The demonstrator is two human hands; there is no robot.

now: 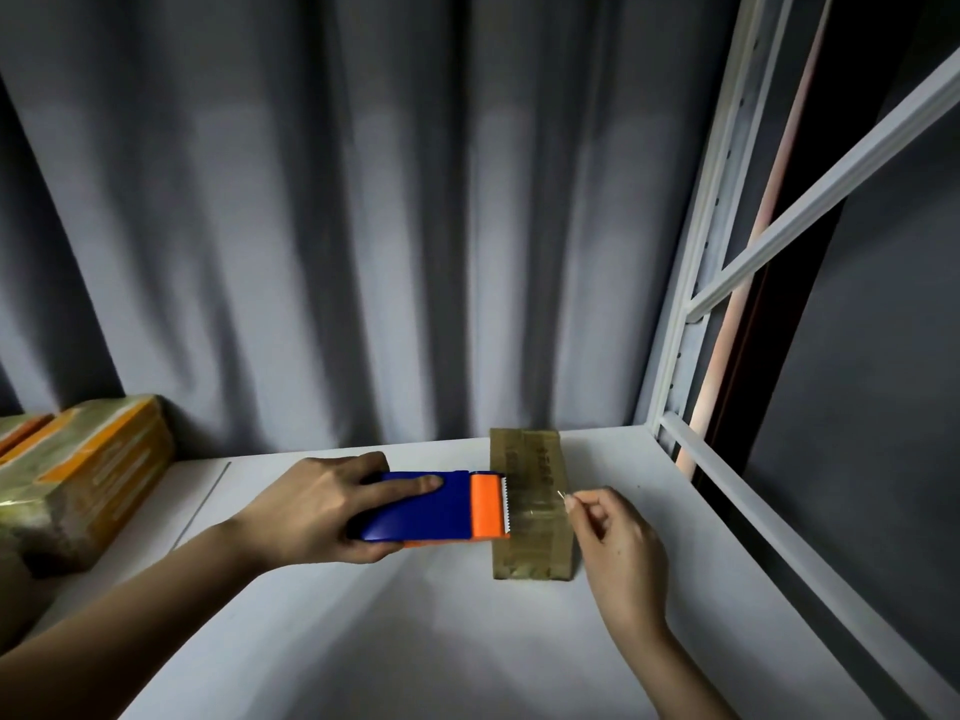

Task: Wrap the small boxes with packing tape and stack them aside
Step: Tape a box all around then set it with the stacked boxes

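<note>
1. Small brown box [532, 504] lies flat on the white counter [415, 615], near the back edge toward the right side, long axis running front to back. Its surface looks glossy, already taped over.
2. Left hand [317, 517] grips the blue-and-orange tape dispenser [431, 506]: fingers curled round the blue body, index finger laid straight along the top. The orange toothed end sits at the box's left edge.
3. Clear tape strip [535, 504] spans from the teeth across the box top.
4. Right hand [618, 537] is at the box's right edge, thumb and index fingers pinching the tape's free end; other fingers curled.
5. Stack of wrapped boxes [88, 475], orange-and-brown, glossy, sits at the counter's back left corner, well apart from the work.
6. Grey curtain [337, 226] behind; white rack frame [691, 304] along the right edge.
</note>
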